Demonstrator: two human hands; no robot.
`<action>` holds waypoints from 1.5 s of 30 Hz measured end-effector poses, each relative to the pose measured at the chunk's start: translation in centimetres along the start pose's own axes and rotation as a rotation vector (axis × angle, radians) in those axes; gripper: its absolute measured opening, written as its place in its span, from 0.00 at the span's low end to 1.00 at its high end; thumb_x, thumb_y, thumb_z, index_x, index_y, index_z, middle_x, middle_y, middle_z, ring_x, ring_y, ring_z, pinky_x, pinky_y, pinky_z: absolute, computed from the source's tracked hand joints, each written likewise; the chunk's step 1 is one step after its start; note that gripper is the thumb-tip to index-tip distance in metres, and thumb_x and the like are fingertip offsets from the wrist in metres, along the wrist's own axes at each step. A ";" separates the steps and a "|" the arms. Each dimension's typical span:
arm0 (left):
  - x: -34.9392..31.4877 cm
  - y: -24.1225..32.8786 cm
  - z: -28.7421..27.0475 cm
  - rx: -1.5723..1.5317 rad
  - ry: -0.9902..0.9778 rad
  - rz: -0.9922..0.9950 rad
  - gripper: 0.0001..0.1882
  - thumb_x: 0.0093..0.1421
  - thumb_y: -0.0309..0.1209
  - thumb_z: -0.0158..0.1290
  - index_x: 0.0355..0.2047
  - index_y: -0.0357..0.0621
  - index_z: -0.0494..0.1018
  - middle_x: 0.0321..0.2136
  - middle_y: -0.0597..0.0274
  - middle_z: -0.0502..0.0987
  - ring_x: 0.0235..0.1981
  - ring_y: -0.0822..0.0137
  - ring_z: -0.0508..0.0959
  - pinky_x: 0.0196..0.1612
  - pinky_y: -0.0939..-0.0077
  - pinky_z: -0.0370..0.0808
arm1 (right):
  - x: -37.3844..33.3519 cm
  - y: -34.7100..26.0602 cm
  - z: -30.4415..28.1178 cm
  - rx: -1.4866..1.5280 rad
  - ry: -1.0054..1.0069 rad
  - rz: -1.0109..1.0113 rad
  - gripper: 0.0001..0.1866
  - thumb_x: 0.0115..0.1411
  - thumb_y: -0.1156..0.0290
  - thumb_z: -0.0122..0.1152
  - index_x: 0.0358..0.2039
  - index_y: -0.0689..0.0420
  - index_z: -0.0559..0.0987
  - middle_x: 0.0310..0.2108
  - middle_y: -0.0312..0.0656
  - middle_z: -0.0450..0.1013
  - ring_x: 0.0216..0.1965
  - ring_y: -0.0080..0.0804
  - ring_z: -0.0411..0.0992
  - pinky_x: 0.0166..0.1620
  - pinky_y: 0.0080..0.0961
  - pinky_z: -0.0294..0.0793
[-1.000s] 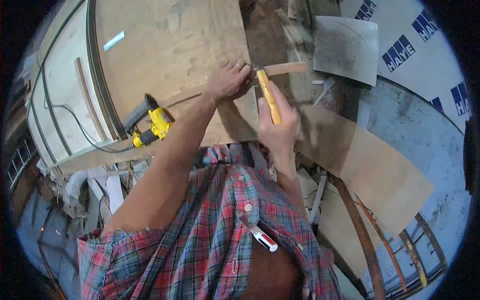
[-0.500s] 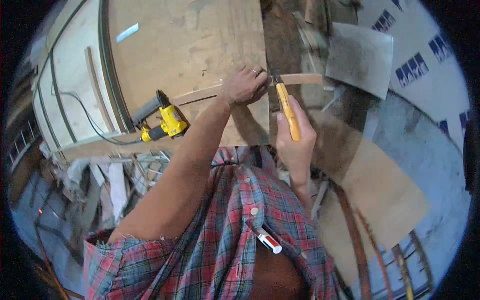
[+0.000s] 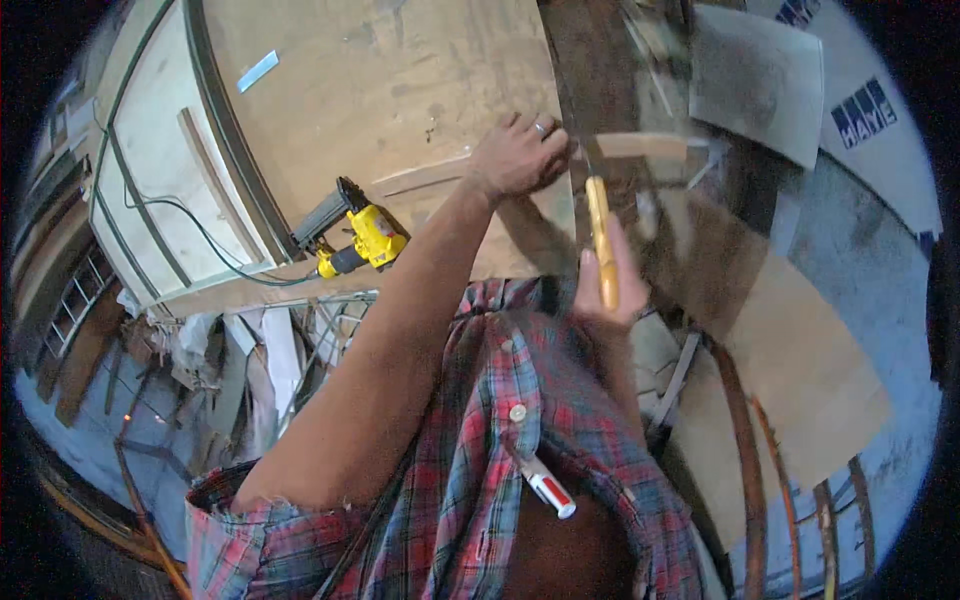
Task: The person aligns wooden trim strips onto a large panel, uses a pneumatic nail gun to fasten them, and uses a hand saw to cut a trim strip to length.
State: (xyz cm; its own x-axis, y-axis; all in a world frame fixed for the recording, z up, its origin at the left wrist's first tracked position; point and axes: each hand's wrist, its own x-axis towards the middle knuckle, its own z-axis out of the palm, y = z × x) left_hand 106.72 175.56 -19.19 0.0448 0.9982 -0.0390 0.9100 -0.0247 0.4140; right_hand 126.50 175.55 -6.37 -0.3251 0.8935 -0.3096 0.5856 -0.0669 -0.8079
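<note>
My left hand [image 3: 520,155], a ring on one finger, is closed with curled fingers over a thin wooden strip [image 3: 645,146] at the right edge of the wooden bench top [image 3: 470,60]. The strip runs along the bench and sticks out past its edge. In my right hand [image 3: 615,285], closed and slightly blurred, is a yellow-handled tool [image 3: 602,235]. Its thin dark end points at the strip beside my left hand; its exact kind is unclear. A yellow and black nail gun [image 3: 375,235] lies on the bench, left of my left forearm.
A hose [image 3: 215,250] trails from the nail gun over a pale framed panel [image 3: 165,160]. A small light blue piece [image 3: 258,71] lies on the bench. Pale sheets [image 3: 757,85] and a brown board [image 3: 800,370] are at the right. Scraps [image 3: 270,350] lie below the bench.
My view has shifted, so the bench appears farther left-tilted and lower-right. My right hand has drawn the yellow-handled tool slightly back toward me; my left hand stays on the strip.
</note>
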 end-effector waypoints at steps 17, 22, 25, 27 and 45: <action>-0.1 0.9 0.0 0.003 -0.066 -0.013 0.14 0.57 0.39 0.54 0.40 0.49 0.69 0.40 0.54 0.72 0.45 0.54 0.74 0.48 0.57 0.67 | 1.7 -1.4 -1.4 0.122 -0.057 -0.069 0.25 0.58 0.75 0.58 0.58 0.61 0.70 0.51 0.57 0.72 0.51 0.49 0.74 0.52 0.33 0.73; -0.2 0.1 0.8 0.080 0.006 -0.008 0.16 0.56 0.40 0.54 0.41 0.47 0.69 0.40 0.53 0.72 0.45 0.53 0.73 0.48 0.58 0.67 | -2.2 3.0 -0.3 0.089 0.072 -0.201 0.26 0.57 0.74 0.61 0.58 0.60 0.71 0.49 0.54 0.74 0.46 0.46 0.77 0.47 0.29 0.76; 0.1 0.3 0.6 0.118 0.001 0.008 0.17 0.56 0.41 0.54 0.41 0.46 0.68 0.39 0.52 0.72 0.46 0.52 0.73 0.48 0.57 0.66 | -3.6 0.4 -2.9 0.093 -0.003 -0.079 0.26 0.57 0.74 0.62 0.58 0.60 0.71 0.47 0.51 0.76 0.43 0.43 0.79 0.43 0.29 0.78; 0.5 0.4 0.6 0.097 0.023 0.002 0.17 0.56 0.41 0.54 0.41 0.46 0.68 0.39 0.51 0.72 0.44 0.51 0.73 0.48 0.56 0.66 | -5.0 -3.3 -6.6 0.066 -0.009 -0.057 0.27 0.57 0.74 0.61 0.59 0.57 0.70 0.48 0.52 0.75 0.45 0.43 0.78 0.44 0.30 0.78; 1.0 1.7 -1.3 0.116 -0.177 -0.088 0.18 0.60 0.42 0.51 0.45 0.44 0.71 0.45 0.49 0.73 0.49 0.51 0.73 0.53 0.54 0.66 | -1.6 19.8 -7.6 -0.145 -0.068 0.449 0.20 0.62 0.68 0.54 0.53 0.61 0.74 0.48 0.55 0.75 0.49 0.45 0.75 0.51 0.38 0.72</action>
State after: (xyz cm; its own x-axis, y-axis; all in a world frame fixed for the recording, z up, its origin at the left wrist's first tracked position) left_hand 107.80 176.55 -17.36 0.0254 0.9720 -0.2335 0.9544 0.0459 0.2949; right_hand 144.29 176.21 -18.10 -0.0611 0.7587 -0.6486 0.7757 -0.3729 -0.5092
